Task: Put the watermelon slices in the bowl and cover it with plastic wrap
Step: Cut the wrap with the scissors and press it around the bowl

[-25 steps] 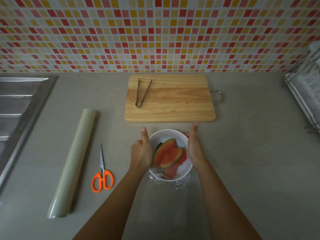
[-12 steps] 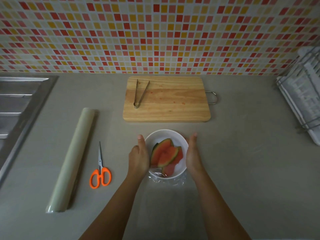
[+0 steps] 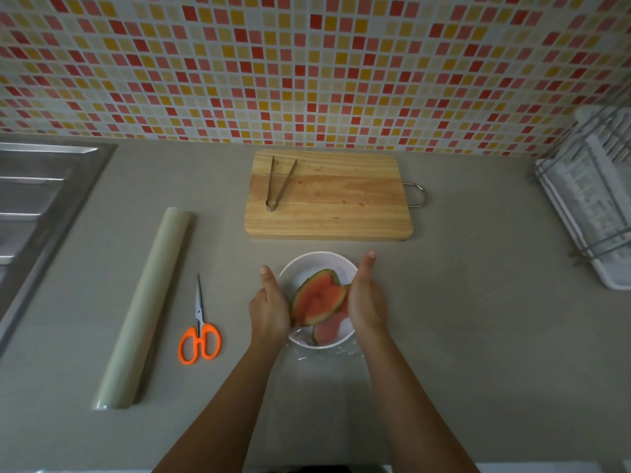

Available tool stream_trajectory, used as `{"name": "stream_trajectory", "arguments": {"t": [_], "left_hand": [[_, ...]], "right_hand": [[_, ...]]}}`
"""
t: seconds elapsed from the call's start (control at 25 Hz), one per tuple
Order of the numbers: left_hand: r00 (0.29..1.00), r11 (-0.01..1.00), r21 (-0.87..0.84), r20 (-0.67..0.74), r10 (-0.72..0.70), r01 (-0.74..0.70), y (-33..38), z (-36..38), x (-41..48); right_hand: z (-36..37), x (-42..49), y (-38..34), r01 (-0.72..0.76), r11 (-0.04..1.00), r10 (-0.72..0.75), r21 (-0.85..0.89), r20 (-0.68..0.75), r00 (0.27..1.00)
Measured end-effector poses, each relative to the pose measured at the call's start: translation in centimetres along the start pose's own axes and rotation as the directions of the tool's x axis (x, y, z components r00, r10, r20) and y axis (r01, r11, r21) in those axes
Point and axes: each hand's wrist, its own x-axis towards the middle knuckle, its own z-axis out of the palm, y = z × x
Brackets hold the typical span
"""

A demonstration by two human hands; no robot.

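A white bowl (image 3: 309, 259) stands on the grey counter just in front of the cutting board, with watermelon slices (image 3: 317, 297) lying in it, red flesh up. Clear plastic wrap (image 3: 317, 387) lies over the bowl, bunches at its near edge and trails toward me on the counter. My left hand (image 3: 269, 308) is pressed flat against the bowl's left side, thumb pointing away. My right hand (image 3: 367, 302) cups the right side and hides that part of the rim. The bowl sits between both palms.
A wooden cutting board (image 3: 341, 206) with metal tongs (image 3: 278, 184) lies behind the bowl. The wrap roll (image 3: 146, 302) and orange-handled scissors (image 3: 199, 339) lie to the left. A steel sink (image 3: 30, 206) is at far left, a dish rack (image 3: 590, 199) at far right.
Both hands have stayed on the bowl's sides. The right hand has shifted inward over the right rim, and the left has slid slightly toward me.
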Motion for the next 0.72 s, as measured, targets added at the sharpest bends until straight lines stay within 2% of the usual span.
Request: {"name": "stream_trajectory", "arguments": {"t": [0.16, 0.28, 0.36, 0.44, 0.6, 0.64, 0.72], "left_hand": [[1.000, 1.000, 0.001, -0.010, -0.027, 0.027, 0.2, 0.1, 0.1], [1.000, 0.999, 0.047, -0.012, 0.002, -0.002, 0.6, 0.2, 0.2], [0.998, 0.993, 0.112, -0.025, 0.050, -0.047, 0.8, 0.2, 0.1], [0.992, 0.977, 0.191, -0.057, 0.111, -0.099, 0.9, 0.2, -0.2], [0.983, 0.932, 0.320, -0.009, 0.183, -0.171, 1.8, -0.2, -0.8], [0.986, 0.938, 0.306, 0.015, 0.165, -0.161, 2.0, -0.7, -0.7], [0.993, 0.983, 0.144, 0.062, 0.102, -0.110, 1.5, -2.1, -0.4]], "right_hand": [[-0.1, 0.2, 0.0, 0.007, 0.983, -0.014, -0.183, -0.038, 0.999], [-0.6, 0.2, 0.1, -0.005, 0.950, -0.007, -0.313, -0.037, 0.999], [-1.1, 0.2, 0.2, 0.042, 0.918, -0.050, -0.395, -0.011, 0.999], [-1.6, 0.3, 0.0, 0.095, 0.862, -0.079, -0.498, 0.054, 0.995], [-3.3, 0.5, -0.6, 0.110, 0.781, 0.020, -0.614, 0.201, 0.979], [-3.8, 0.8, -0.7, 0.114, 0.777, 0.015, -0.620, 0.199, 0.980], [-4.5, 1.7, -0.6, 0.195, 0.798, -0.119, -0.570, 0.169, 0.978]]}}
